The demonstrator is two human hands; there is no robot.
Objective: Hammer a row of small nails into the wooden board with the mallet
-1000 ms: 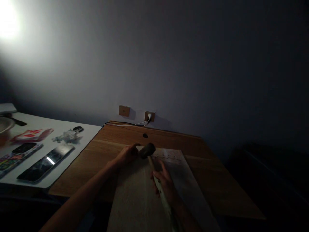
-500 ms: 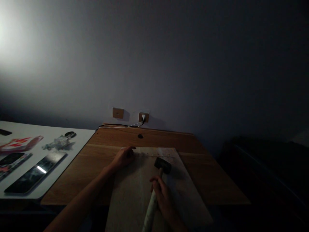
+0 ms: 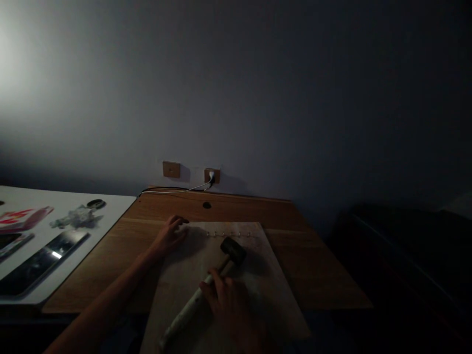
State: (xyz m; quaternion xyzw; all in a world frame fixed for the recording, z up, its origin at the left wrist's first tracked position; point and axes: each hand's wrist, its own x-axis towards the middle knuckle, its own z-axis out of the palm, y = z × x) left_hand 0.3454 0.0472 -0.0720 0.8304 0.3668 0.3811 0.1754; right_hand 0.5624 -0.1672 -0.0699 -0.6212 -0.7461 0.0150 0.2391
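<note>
My right hand (image 3: 228,300) has its fingers around the upper part of the pale, worn handle of a mallet (image 3: 186,312). The mallet's dark, blocky head (image 3: 233,250) is over the middle of a light wooden board (image 3: 273,290). Several small shiny metal pieces (image 3: 223,234), perhaps nails or hooks, stand in a row near the board's far edge. At the far left corner of the board lies my left hand (image 3: 173,235), fingers stretched out and holding nothing visible. In the dim light, the right palm is hidden.
Under the board is a brown wooden desk (image 3: 313,275) with a cable hole (image 3: 207,205). Cables run to a wall socket (image 3: 212,176). On the white table (image 3: 114,209) at left lie a dark-screened device (image 3: 44,260), a red and white packet (image 3: 24,218) and crumpled plastic (image 3: 77,217).
The mallet's handle has swung round so its lower end points further left. My left hand has shifted to the board's corner, its fingers straighter. The whole view has moved slightly.
</note>
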